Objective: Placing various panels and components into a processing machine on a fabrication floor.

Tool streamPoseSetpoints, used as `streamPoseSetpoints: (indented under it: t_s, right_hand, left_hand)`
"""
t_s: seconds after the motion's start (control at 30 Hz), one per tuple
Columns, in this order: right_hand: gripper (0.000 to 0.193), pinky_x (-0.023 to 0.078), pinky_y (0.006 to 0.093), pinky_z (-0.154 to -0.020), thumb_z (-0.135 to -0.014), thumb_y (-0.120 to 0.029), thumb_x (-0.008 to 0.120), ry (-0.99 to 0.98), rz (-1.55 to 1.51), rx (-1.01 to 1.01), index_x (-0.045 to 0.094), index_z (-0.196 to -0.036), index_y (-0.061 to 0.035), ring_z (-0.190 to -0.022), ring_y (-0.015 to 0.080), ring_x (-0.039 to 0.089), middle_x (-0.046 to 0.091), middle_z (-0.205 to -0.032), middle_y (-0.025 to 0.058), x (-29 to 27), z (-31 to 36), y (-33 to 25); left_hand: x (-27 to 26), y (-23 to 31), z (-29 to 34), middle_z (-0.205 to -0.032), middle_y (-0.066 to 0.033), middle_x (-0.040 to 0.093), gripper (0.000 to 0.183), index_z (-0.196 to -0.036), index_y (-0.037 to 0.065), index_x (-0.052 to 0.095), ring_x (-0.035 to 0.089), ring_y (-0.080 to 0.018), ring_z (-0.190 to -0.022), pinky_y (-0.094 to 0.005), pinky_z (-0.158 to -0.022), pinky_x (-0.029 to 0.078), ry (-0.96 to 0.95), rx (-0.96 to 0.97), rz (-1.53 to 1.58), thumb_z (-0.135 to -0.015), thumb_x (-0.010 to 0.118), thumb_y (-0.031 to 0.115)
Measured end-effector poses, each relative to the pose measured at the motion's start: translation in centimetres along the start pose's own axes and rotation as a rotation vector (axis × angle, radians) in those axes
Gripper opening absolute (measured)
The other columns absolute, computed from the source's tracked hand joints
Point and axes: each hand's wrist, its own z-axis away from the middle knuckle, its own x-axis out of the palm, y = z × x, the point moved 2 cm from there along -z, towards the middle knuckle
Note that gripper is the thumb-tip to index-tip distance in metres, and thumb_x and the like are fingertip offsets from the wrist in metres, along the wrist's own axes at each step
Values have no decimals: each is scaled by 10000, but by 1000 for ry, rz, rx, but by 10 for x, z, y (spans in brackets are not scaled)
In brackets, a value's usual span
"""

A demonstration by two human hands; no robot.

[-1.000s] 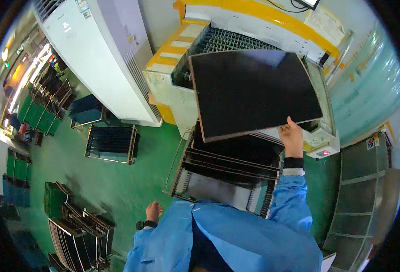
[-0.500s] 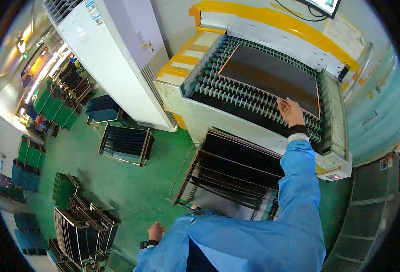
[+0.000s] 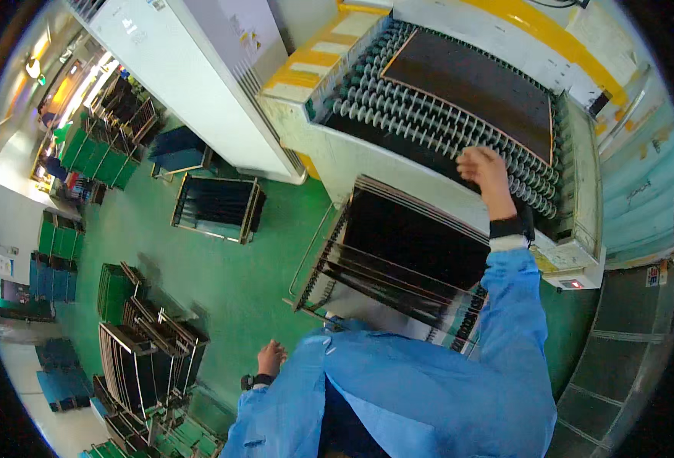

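Observation:
A dark flat panel (image 3: pixel 478 88) with a thin copper-coloured edge lies on the ridged rollers (image 3: pixel 398 114) of a conveyor machine. My right hand (image 3: pixel 483 172) is over the near rollers, short of the panel's near edge and apart from it. Its fingers are curled in, and nothing shows in them. Low beside my body hangs my left hand (image 3: pixel 272 357), its fingers loosely bent and holding nothing visible. Between me and the machine stands a slotted rack (image 3: pixel 329 271) with several dark panels standing in it.
A tall white cabinet (image 3: pixel 192 76) stands left of the machine. More panel racks (image 3: pixel 218 208) are spread over the green floor (image 3: pixel 237 286) to the left. At the right are a translucent curtain (image 3: pixel 635 191) and a grey ribbed surface (image 3: pixel 627 351).
My right hand has drawn back from the panel's near edge, its fingers curling in. The panel sits farther back on the rollers. The view has tilted downward.

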Motion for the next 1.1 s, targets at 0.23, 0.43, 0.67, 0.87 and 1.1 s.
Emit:
streamPoseSetpoints:
  t_s: [0.23,0.43,0.67,0.87,1.1]
  right_hand:
    - [121,467,255,-703,-848,-110,621,-57,455,-283,647,-921,-16,-757,114,591,645,-794,55,32,77,43]
    - [154,492,264,-668,-826,-114,653,-621,568,-61,649,-927,1,-741,115,611,655,-796,67,80,174,111]
    - [326,476,440,-754,-749,-291,690,-498,964,-310,635,-948,-39,-862,361,604,635,-894,170,88,238,158]
    - [158,447,495,-651,-792,-183,581,-503,1257,-259,548,-736,-39,-743,380,589,607,-763,163,75,247,199]
    - [196,434,496,-598,-800,-217,583,-393,1177,-433,555,-702,-50,-679,397,573,583,-693,174,77,255,96]
  left_hand:
    - [6,-2,-14,-804,-99,594,380,-1015,-26,566,582,-165,-612,-276,-498,446,-48,1,-8,-919,541,340]
    - [26,18,4,-782,-90,582,361,-1018,-34,560,569,-157,-601,-268,-488,433,-47,-65,64,-916,560,313]
    - [18,4,-5,-738,-78,572,349,-1007,-35,561,553,-154,-579,-268,-482,424,-87,-44,106,-923,555,303]
    - [19,3,-17,-720,-75,575,332,-975,-25,572,550,-159,-569,-269,-482,421,-71,-23,28,-925,552,303]
    - [12,7,-31,-736,-80,588,350,-979,-23,573,562,-161,-578,-271,-477,417,-159,6,-7,-919,558,322]
